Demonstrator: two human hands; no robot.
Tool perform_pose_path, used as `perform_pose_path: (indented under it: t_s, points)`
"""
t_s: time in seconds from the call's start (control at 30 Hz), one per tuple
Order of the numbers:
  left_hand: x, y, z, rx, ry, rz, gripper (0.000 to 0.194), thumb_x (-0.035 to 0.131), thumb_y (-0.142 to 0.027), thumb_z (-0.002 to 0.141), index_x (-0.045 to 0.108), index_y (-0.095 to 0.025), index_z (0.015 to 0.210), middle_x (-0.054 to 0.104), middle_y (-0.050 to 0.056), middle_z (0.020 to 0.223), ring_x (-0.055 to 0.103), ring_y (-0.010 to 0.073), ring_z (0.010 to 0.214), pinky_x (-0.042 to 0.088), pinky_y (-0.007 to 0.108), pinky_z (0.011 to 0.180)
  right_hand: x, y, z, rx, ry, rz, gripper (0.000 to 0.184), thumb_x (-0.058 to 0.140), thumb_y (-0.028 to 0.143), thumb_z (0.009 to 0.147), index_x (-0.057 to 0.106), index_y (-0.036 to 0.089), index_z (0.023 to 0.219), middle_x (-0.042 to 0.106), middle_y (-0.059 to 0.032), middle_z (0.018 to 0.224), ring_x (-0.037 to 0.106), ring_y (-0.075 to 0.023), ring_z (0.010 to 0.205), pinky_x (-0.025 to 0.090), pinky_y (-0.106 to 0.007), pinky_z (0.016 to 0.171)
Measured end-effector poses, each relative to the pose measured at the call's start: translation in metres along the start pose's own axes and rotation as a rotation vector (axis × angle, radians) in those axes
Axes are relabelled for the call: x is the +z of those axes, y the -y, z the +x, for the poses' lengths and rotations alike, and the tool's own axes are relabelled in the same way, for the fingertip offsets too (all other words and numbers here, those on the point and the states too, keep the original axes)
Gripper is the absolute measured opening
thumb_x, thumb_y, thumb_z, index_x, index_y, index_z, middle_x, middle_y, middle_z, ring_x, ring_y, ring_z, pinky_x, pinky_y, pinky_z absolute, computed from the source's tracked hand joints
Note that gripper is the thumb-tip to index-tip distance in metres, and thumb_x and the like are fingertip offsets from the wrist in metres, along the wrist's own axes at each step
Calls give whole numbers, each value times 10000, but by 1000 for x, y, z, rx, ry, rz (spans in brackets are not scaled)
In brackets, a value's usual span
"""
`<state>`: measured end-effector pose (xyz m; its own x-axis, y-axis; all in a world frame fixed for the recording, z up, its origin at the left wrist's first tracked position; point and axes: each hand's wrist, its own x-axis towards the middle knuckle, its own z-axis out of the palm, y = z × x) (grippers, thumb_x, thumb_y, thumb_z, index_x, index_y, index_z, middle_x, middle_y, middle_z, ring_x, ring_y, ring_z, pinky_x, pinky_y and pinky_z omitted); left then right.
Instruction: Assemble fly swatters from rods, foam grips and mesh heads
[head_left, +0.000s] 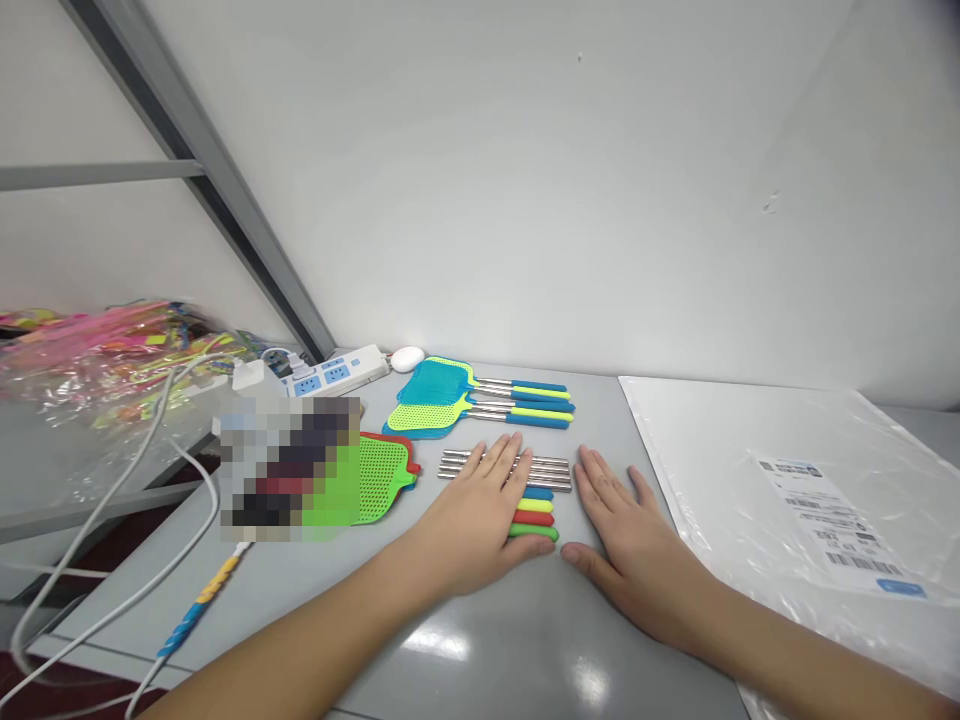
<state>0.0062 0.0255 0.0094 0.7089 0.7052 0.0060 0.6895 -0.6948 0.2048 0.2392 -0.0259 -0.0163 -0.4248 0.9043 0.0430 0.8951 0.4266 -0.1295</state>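
My left hand (pixel 474 512) lies flat and open on a row of fly-swatter handles (pixel 534 506) with blue, yellow, red and green grips and steel rods (pixel 555 467). My right hand (pixel 626 535) rests flat and open on the grey table (pixel 495 640), just right of those handles, holding nothing. Beyond them lie several blue and yellow-green fly swatters (pixel 442 398) stacked with handles pointing right. A green swatter head (pixel 382 475) on top of a red one sits to the left of my left hand.
A large white plastic mailer (pixel 787 480) with a shipping label covers the right side. A white power strip (pixel 330 372), cables (pixel 150 450) and a bag of colourful items (pixel 97 355) sit at the left. A wall stands close behind.
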Motion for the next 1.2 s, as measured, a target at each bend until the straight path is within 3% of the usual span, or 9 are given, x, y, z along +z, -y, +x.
perform_pose_path:
  t_s: [0.1,0.27,0.47,0.6,0.7,0.8,0.9,1.03,1.2]
  points:
    - [3,3,-2,26,-44,-4,871,315,-715,916,211,-120,1544,159,167,1606,84,309,1496,151,494,1208,0,-5,2,36,-52,-21,742,321,569,978,140,153,1565,125,-150,1616,98,-293,1494,225,-608,1154]
    - [11,7,-5,38,-84,0,922,337,-748,887,186,-124,1549,95,175,1613,43,314,1498,152,495,1209,-4,-20,9,83,-191,-70,636,380,538,970,319,188,1498,188,-144,1614,186,-303,1482,230,-624,1144]
    - [3,7,-8,84,-95,-28,1019,385,-816,805,212,-133,1540,133,191,1610,73,338,1495,153,506,1204,-26,-30,27,8,-231,-36,470,461,507,948,500,278,1357,326,-73,1575,431,-297,1359,356,-560,1100]
    - [-11,1,-12,105,-130,-61,960,370,-797,826,257,-145,1521,204,185,1601,125,320,1494,137,497,1208,-42,-18,57,-98,-222,3,356,451,460,959,618,278,1215,519,-68,1435,548,-289,1226,479,-500,974]
    - [-22,-1,-14,155,-190,-63,860,372,-744,874,329,-138,1482,345,166,1550,232,283,1474,138,457,1215,-44,-5,95,-197,-224,44,333,385,363,988,678,249,1097,595,-84,1337,592,-270,1156,505,-460,917]
    - [-28,2,-14,179,-271,-64,601,402,-602,954,486,-164,1357,553,113,1389,444,245,1345,177,420,1208,-40,4,137,-228,-223,56,368,335,266,996,698,206,1012,653,-103,1209,632,-235,1040,513,-392,853]
    - [-28,9,-11,214,-379,-43,372,419,-424,990,618,-154,1150,690,69,1089,586,211,1085,263,394,1156,-34,6,173,-207,-209,25,328,367,252,994,687,182,997,674,-99,1080,633,-209,949,489,-341,814]
    - [-25,14,-7,297,-517,6,287,438,-309,963,673,-149,924,658,41,794,561,185,814,410,368,938,-28,4,200,-182,-184,-31,183,492,245,949,664,184,947,669,-75,946,611,-210,885,443,-311,744]
    - [-25,16,-4,326,-697,14,248,482,-254,913,663,-156,775,602,11,667,480,153,676,404,334,754,-23,6,206,-203,-187,-139,157,481,211,954,613,161,885,648,-105,938,572,-245,896,377,-342,759]
